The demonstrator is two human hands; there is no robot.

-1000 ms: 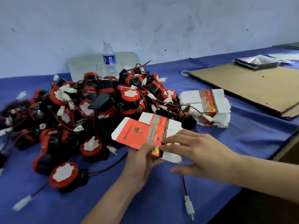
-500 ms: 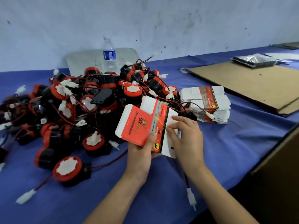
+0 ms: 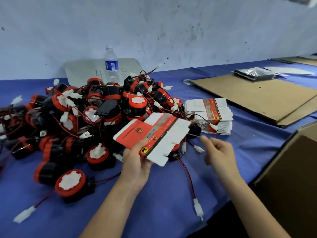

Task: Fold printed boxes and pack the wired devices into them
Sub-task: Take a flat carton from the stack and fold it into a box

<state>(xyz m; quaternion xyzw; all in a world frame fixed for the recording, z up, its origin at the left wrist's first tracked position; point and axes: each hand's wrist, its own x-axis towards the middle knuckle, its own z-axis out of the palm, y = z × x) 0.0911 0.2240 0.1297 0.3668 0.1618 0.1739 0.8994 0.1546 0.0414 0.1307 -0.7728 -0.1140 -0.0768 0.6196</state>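
My left hand (image 3: 135,162) grips a flat bundle of red-and-white printed boxes (image 3: 154,134) by its lower edge, held tilted above the table. My right hand (image 3: 219,152) is blurred just right of the bundle, and its fingertips pinch a thin elastic band (image 3: 193,135) stretched out from the bundle's right edge. A second stack of flat printed boxes (image 3: 209,115) lies on the blue cloth behind. A big pile of red-and-black wired devices (image 3: 85,117) with white plugs fills the left side. One device (image 3: 70,182) sits apart at the front.
A water bottle (image 3: 111,66) stands behind the pile against the wall. A flat cardboard sheet (image 3: 257,95) lies at the right with foil bags (image 3: 253,73) beyond it. A brown carton (image 3: 291,177) stands off the table's right edge. A loose red wire with a plug (image 3: 197,206) trails near the front edge.
My right hand has left the bundle's face and pulled away to the right, drawing the band out. The left hand has tipped the bundle flatter.
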